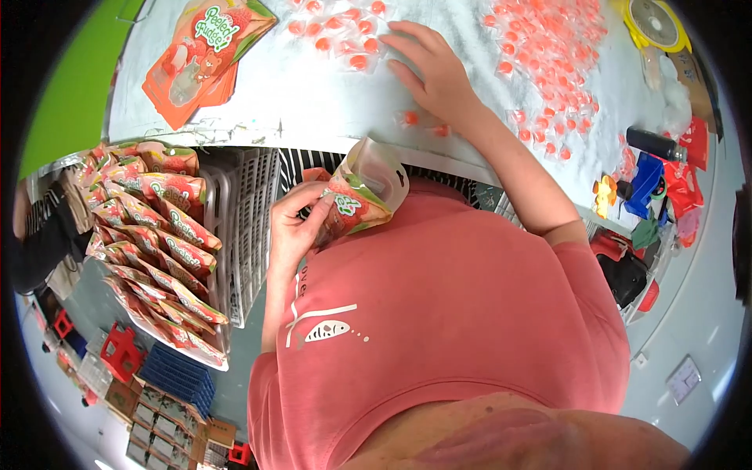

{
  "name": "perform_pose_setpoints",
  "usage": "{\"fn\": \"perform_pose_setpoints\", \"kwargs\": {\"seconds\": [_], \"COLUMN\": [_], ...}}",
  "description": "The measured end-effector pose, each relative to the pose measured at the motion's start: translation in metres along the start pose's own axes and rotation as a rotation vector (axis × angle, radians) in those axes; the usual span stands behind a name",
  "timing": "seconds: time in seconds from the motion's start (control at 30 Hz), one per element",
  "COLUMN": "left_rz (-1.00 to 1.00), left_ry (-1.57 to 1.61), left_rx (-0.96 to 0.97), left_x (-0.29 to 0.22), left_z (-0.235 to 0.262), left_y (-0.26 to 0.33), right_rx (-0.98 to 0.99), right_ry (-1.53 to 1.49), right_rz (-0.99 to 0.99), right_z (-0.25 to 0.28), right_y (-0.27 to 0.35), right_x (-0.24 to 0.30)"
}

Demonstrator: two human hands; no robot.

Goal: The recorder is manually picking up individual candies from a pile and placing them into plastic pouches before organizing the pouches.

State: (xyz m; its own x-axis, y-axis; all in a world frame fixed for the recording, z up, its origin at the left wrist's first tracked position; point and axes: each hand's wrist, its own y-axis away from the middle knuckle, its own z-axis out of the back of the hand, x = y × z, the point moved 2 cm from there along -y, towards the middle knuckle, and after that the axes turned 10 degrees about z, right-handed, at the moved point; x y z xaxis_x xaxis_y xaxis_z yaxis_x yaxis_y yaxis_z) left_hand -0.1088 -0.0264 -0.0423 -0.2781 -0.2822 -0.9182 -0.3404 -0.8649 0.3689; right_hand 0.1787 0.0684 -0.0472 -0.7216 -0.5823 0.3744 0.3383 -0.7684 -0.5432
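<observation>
My left hand (291, 227) is closed on a red and green candy pouch (356, 207), held at the table's front edge close to my chest. The pouch's mouth gapes, showing its pale inside. Over the white table, my right hand (439, 74) has its fingers spread, the tips beside a small group of clear-wrapped orange-red candies (333, 33). No candy shows in its fingers. Under its wrist lie a couple of loose wrapped candies (410, 118). A large pile of the same candies (544, 51) covers the table farther right.
Flat pouches (200, 59) are stacked at the table's far left. A tray of filled pouches (168, 243) stands below left, beside white plastic baskets (251, 235). A yellow dial scale (656, 25), a dark bottle (656, 144) and a blue holder (645, 186) line the right side.
</observation>
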Motion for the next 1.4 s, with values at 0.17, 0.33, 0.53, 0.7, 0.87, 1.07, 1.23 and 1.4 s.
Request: {"fn": "perform_pose_setpoints", "kwargs": {"seconds": [0.17,0.33,0.53,0.7,0.87,1.07,1.23,1.4], "left_rz": [-0.008,-0.027,-0.02,-0.04,-0.01,0.015,0.003,0.005], "left_ry": [0.01,0.058,0.061,0.061,0.071,0.07,0.063,0.08], "left_rx": [-0.019,-0.039,-0.021,-0.048,-0.042,-0.026,-0.059,-0.043], "left_x": [0.001,0.008,0.011,0.011,0.011,0.009,0.012,0.014], "left_z": [0.002,0.005,0.004,0.006,0.008,0.006,0.009,0.009], "left_y": [0.0,0.005,0.001,0.004,0.005,0.004,0.008,0.007], "right_rx": [0.099,0.138,0.06,0.173,0.176,-0.138,0.13,0.139], "right_ry": [0.068,0.106,0.046,0.05,-0.028,0.223,0.147,0.142], "right_rz": [0.102,0.085,0.226,0.177,0.127,0.315,0.112,0.104], "right_z": [-0.021,-0.024,-0.037,-0.033,-0.022,-0.027,-0.033,-0.033], "right_y": [-0.017,-0.015,-0.025,-0.013,-0.015,-0.059,-0.047,-0.044], "right_x": [-0.012,-0.002,0.004,0.012,0.016,-0.031,-0.03,-0.025]}}
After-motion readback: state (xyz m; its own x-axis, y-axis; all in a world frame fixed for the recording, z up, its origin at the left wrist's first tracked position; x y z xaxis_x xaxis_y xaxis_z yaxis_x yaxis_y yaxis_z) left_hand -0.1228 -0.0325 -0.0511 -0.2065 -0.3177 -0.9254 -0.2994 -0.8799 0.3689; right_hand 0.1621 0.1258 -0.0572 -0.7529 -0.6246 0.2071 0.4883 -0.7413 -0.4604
